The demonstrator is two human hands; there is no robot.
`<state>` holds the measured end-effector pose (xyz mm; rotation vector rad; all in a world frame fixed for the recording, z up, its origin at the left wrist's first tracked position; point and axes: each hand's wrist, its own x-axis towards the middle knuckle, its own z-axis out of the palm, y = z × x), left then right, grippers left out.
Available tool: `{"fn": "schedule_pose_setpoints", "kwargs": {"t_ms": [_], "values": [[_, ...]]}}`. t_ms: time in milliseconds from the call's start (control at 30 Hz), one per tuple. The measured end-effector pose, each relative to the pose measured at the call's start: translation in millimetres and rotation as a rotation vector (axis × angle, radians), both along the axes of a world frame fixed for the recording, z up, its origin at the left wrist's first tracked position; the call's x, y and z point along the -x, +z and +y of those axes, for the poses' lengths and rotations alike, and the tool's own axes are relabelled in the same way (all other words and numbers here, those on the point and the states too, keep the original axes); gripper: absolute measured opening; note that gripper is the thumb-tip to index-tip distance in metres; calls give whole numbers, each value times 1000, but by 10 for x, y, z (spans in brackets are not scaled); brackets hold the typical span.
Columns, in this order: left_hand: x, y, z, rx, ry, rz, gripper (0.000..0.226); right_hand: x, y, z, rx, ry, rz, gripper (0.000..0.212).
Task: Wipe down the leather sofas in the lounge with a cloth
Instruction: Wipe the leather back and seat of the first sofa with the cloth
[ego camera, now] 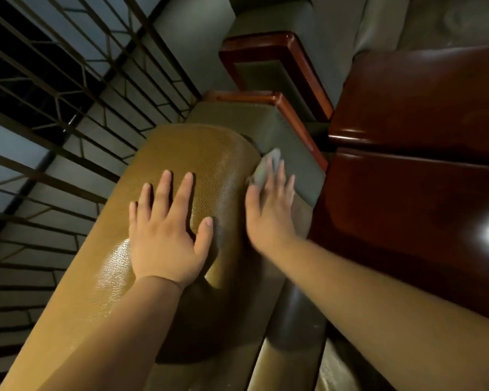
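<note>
I see my left hand (167, 235) spread flat on the rounded tan leather sofa back (209, 153). At its three o'clock, my right hand (268, 215) presses the small grey cloth (266, 169) with straight fingers.

A home lounge, prob. a living rm: tan leather sofa (181, 153) with wood-trimmed armrest (291, 114) beside it. Polished dark wood table (424, 176) nearby, and window w/ metal grille (54, 108) behind.
</note>
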<state>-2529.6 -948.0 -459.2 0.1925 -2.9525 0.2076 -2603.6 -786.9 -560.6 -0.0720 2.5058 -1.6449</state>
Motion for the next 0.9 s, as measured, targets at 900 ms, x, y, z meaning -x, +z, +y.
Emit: {"fn": "schedule_pose_setpoints", "kwargs": {"t_ms": [900], "values": [[15,6,64,7,-17,68,84,-199,-939,42,69,-227,-460,77]]}}
